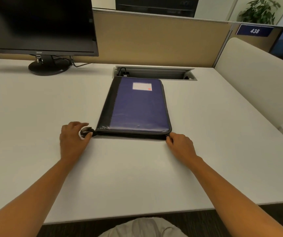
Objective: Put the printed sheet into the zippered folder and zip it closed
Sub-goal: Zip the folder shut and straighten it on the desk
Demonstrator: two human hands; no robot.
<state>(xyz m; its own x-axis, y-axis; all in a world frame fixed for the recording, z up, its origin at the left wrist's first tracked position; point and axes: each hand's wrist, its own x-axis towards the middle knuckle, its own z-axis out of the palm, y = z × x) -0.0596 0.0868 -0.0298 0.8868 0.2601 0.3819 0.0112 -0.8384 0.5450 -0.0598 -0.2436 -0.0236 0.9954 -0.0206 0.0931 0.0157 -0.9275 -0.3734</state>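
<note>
Head camera sees the folder (137, 106) flat and shut on the desk (35, 108). Left hand (74, 135) grips its strap (87, 131); right hand (180, 142) pinches the zipper corner. No sheet shows. Tugging hard could slide the folder.

Blue zippered folder (137, 106) with black spine strip on its left, small white label near far edge, lying flat and shut on white desk, near edge toward viewer, printed sheet unseen
</note>
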